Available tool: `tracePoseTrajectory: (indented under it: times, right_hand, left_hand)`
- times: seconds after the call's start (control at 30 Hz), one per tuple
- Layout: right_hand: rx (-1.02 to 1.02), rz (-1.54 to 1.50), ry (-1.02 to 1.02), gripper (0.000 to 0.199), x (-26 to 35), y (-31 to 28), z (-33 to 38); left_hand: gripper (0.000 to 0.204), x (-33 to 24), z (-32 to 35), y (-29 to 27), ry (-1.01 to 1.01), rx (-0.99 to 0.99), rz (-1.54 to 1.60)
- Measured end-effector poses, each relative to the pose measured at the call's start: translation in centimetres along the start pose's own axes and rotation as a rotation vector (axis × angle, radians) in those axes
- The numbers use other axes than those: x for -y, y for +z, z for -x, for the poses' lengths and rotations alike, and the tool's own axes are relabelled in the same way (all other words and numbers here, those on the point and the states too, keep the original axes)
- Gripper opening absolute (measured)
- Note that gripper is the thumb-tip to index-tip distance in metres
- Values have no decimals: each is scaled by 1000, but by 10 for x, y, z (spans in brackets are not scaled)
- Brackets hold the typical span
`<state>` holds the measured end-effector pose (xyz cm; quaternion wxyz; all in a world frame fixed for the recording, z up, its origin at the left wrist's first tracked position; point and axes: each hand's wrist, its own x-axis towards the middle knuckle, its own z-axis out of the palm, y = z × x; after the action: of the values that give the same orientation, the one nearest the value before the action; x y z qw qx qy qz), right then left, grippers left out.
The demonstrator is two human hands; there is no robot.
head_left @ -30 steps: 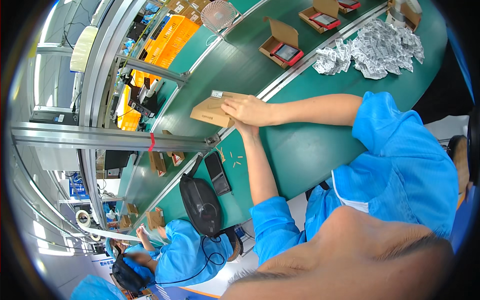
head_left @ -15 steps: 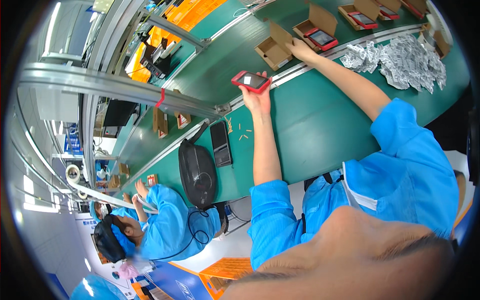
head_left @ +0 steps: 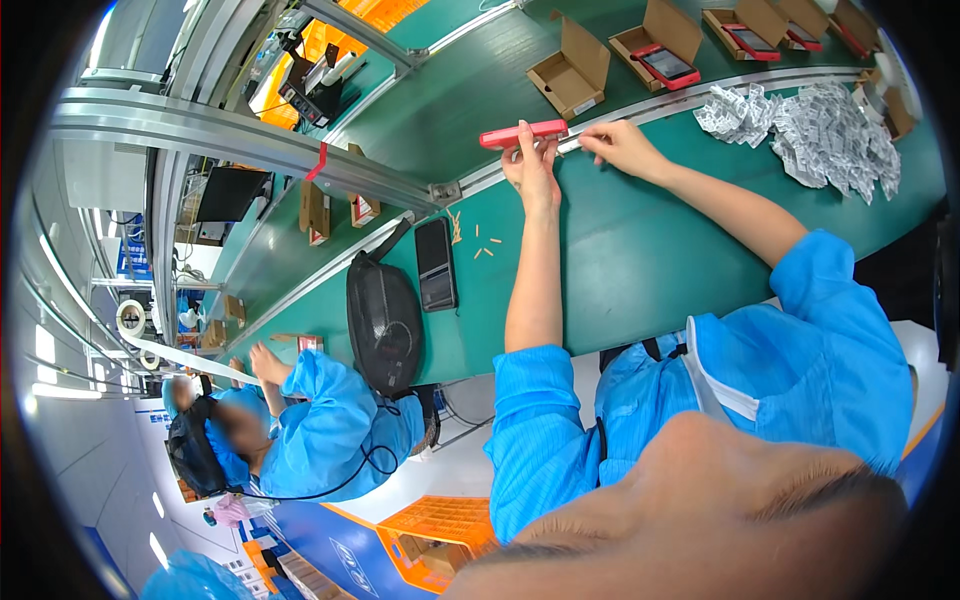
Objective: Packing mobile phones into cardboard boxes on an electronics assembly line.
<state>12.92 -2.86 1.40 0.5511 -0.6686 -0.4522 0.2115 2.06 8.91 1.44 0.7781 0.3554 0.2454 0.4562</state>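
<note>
My left hand [head_left: 533, 178] grips a red handheld device [head_left: 524, 134] above the bench's metal rail. The device is tilted so that its long red side shows and its screen is hidden. Just right of it, my right hand [head_left: 627, 152] has its fingers curled together in a pinch, apart from the device. Whatever those fingertips hold, if anything, is too small to make out. Beyond my hands lies an open cardboard box [head_left: 568, 86] with nothing seen in it. To its right, a red device with a dark screen [head_left: 667, 66] leans on another open box [head_left: 629, 45].
Farther right stand several open boxes with red devices [head_left: 752, 43]. A heap of small silvery packets [head_left: 830, 138] lies on the green bench [head_left: 655, 240]. At left are a black phone-like device [head_left: 435, 264], a black pouch [head_left: 384, 325] and small tan sticks [head_left: 486, 244]. A co-worker [head_left: 330, 430] sits at left.
My right hand has left the open box's flap and moved nearer to my left hand, its fingers now curled. The red device has been tilted from screen-up to side-on.
</note>
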Motion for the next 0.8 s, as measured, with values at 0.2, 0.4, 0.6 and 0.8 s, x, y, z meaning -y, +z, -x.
tracePoseTrajectory:
  times: [0.2, 0.4, 0.6, 0.8]
  right_hand:
    - [-174, 310, -249, 19, 27, 28, 11]
    - [-342, 814, -899, 20, 35, 14, -14]
    - [-240, 1006, -1041, 13, 36, 10, -24]
    - [-87, 1150, -1101, 14, 27, 2, -13]
  left_hand:
    - [63, 0, 4, 2, 163, -43, -109]
    - [63, -2, 8, 7, 163, -41, -183]
    - [59, -3, 9, 7, 158, -77, -216]
    - [45, 1, 6, 1, 62, -49, -217]
